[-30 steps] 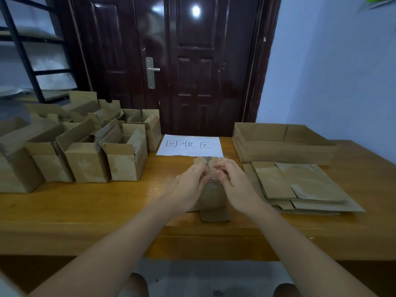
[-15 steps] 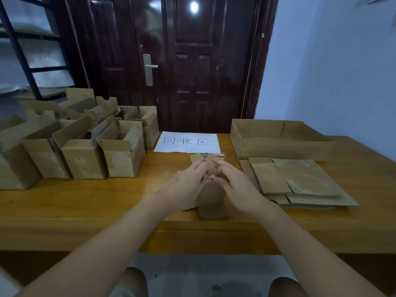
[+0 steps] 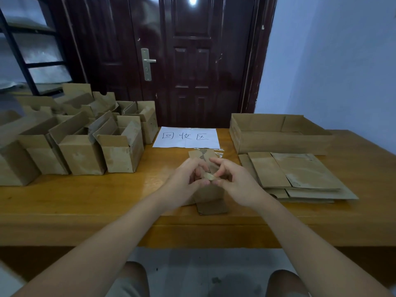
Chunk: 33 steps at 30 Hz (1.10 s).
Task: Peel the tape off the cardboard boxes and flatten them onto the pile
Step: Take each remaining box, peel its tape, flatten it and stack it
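A small piece of tape is pinched between left hand and right hand, above a flattened box at bench centre; the pile lies at three o'clock.

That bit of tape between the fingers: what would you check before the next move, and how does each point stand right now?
1. Tape wad pinched by left hand and right hand: ok.
2. Tape fully off the flattened box under the hands: cannot tell.
3. That box lies flat on the table: ok.
4. Flat pile at right has room on top: ok.
5. Standing boxes at left still to do: not ok.
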Available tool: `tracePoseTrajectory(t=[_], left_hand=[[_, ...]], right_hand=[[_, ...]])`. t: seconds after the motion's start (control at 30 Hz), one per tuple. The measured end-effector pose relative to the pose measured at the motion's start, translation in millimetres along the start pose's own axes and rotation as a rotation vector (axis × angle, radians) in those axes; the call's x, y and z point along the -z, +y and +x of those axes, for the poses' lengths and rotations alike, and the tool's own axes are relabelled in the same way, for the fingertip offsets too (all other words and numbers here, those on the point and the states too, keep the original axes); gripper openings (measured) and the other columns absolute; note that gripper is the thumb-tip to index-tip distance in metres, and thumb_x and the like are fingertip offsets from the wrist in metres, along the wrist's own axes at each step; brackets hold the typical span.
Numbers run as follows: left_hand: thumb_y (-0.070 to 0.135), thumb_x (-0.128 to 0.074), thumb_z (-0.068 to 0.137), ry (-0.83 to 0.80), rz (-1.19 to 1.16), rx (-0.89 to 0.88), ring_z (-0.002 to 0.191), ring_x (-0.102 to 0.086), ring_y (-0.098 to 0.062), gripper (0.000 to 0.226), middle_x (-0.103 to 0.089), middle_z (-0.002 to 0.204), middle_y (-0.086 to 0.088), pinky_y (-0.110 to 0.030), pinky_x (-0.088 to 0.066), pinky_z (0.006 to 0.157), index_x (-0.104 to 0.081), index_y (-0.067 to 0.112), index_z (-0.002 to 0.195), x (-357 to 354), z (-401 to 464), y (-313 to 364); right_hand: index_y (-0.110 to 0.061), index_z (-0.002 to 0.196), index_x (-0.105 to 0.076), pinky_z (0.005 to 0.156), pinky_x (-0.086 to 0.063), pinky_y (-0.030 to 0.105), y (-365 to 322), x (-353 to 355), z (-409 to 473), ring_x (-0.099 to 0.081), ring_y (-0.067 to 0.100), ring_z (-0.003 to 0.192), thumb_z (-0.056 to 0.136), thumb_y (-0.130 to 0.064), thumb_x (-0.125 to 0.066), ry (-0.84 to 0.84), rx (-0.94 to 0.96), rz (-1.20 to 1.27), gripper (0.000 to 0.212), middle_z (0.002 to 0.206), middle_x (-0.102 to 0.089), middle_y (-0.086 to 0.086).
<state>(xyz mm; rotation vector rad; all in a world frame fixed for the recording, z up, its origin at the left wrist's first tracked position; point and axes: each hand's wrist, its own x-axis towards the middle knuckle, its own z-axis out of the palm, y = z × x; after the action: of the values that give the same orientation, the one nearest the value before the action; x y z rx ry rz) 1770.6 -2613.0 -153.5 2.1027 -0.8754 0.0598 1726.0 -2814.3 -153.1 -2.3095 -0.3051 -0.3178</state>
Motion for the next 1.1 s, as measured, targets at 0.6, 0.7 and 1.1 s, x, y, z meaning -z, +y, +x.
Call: tracePoseTrajectory(t=[0.6, 0.7, 1.1], left_hand=[[0.049, -0.057, 0.099, 0.014, 0.422, -0.165, 0.086, -0.048, -0.005, 0.022, -0.040, 0.117, 0.010, -0.023, -0.046, 0.071, -0.045, 0.036, 0.111, -6, -1, -8], [0.046, -0.054, 0.102, 0.104, 0.726, -0.337, 0.097, -0.054, -0.013, 0.021, -0.053, 0.120, 0.003, -0.030, -0.047, 0.081, -0.051, 0.031, 0.116, -2, 2, -9], [0.039, -0.033, 0.109, 0.107, 0.889, -0.457, 0.104, -0.070, -0.020, 0.037, -0.072, 0.113, -0.001, -0.038, -0.047, 0.108, -0.065, 0.021, 0.106, -2, -1, -14]], right_hand=[[-0.022, 0.115, -0.058, 0.122, -0.030, 0.036, 8, -7, -5, -0.021, 0.013, 0.154, 0.101, -0.014, -0.058, 0.001, 0.161, -0.283, 0.016, 0.166, -0.026, -0.007], [-0.016, 0.143, -0.050, 0.119, -0.038, 0.041, 11, -6, -7, -0.033, 0.015, 0.149, 0.102, -0.015, -0.055, 0.004, 0.185, -0.319, 0.041, 0.161, -0.038, -0.001], [-0.025, 0.139, -0.050, 0.122, -0.024, 0.034, 9, -6, -12, -0.017, 0.008, 0.153, 0.097, -0.043, -0.057, -0.035, 0.220, -0.387, 0.046, 0.164, -0.031, -0.007]])
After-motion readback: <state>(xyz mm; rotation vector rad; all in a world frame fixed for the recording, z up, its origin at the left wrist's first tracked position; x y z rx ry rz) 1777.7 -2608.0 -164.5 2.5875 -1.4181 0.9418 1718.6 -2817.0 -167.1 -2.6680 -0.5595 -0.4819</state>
